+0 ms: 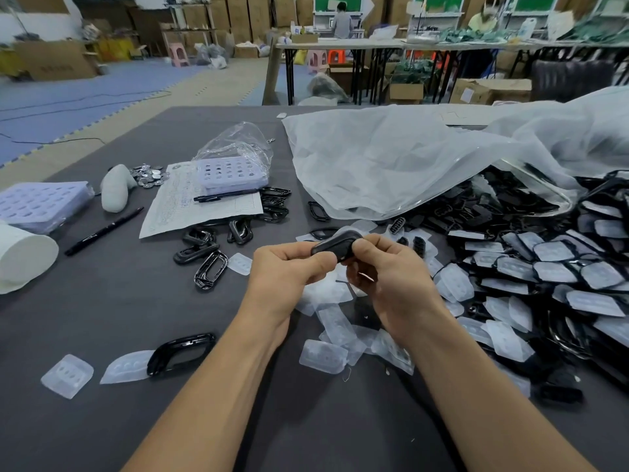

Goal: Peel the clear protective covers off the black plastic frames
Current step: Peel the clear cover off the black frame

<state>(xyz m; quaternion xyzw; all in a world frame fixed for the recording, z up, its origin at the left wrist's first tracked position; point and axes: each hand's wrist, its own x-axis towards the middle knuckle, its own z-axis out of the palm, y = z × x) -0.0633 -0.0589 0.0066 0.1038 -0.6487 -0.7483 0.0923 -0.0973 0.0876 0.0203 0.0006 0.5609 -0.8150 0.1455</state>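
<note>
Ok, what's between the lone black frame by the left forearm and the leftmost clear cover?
In the head view, another clear cover, its right end against the black frame; bare table separates it from the leftmost cover.

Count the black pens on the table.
2. One pen lies on the bare table beside the paper sheet; the other pen lies on that sheet. More may be hidden.
</note>
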